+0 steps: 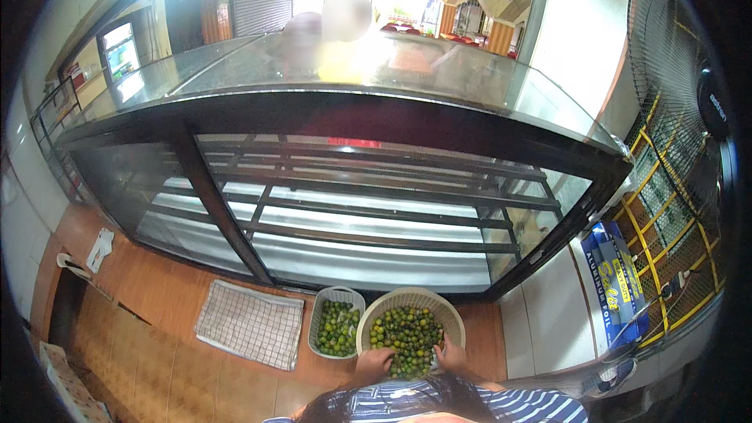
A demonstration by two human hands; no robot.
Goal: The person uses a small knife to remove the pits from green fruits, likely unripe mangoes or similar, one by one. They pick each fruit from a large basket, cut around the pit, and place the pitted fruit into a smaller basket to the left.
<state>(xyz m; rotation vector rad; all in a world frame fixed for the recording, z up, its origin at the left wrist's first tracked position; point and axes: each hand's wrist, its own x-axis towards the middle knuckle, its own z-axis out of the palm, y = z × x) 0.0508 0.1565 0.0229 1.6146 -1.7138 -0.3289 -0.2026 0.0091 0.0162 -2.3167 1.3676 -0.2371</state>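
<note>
A round cream plastic basket sits in front of me, filled with small green and yellowish citrus fruits that look like calamansi. At its near left side, my left hand rests over the rim with curled fingers against the fruit. My right hand reaches over the near right side, its fingers among the fruit. Something whitish shows beside those fingers, too small to name. What either hand grips is hidden. Left of the basket, touching or nearly touching it, stands a smaller grey-white plastic basket of greener citrus fruits.
Both baskets stand on a wooden counter before a glass display case with dark frames. A folded checked cloth lies left. At right are an aluminium foil box, a yellow wire rack and a fan. A person is beyond the case.
</note>
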